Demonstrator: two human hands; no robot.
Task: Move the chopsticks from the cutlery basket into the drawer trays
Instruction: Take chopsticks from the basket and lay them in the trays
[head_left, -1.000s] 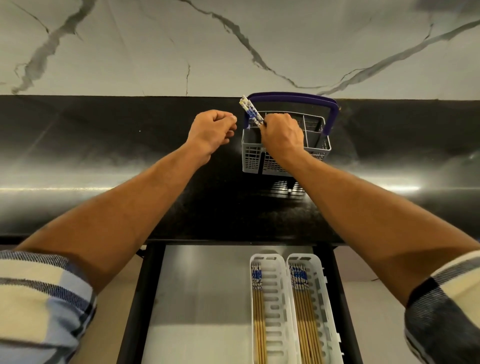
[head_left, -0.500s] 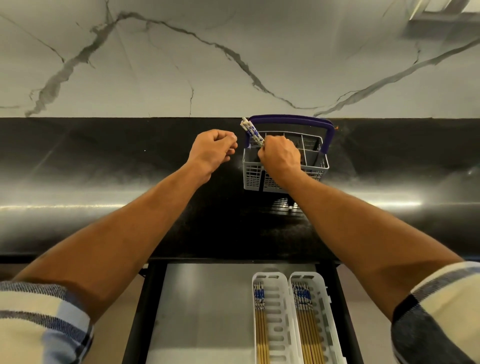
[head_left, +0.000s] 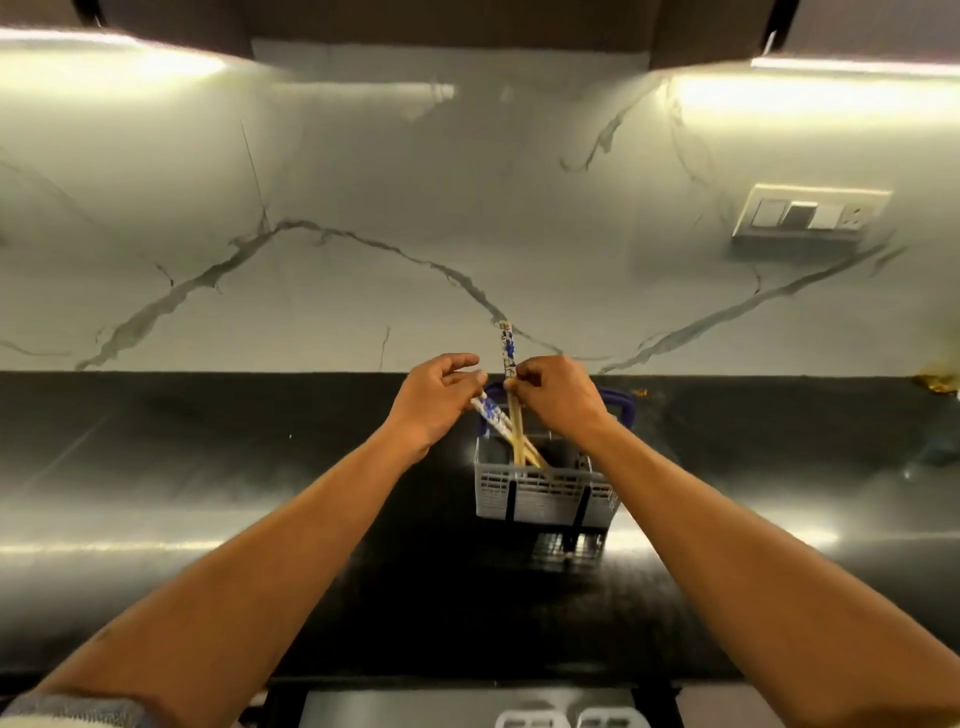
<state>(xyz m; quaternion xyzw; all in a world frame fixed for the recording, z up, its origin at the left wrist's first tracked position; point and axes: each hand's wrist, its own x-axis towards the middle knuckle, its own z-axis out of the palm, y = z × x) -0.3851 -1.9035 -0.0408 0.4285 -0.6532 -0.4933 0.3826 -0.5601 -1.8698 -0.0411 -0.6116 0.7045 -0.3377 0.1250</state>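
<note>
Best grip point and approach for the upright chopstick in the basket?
Pinch the upright chopstick just below its blue-patterned top, from above and the right, where the right hand already holds it. Its lower end stands in the cutlery basket, so only the upper shaft is free; draw it straight up.

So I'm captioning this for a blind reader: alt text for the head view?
Both hands lift blue-patterned chopsticks from a grey cutlery basket on a black counter: right hand holds one upright, left hand one slanted.
</note>
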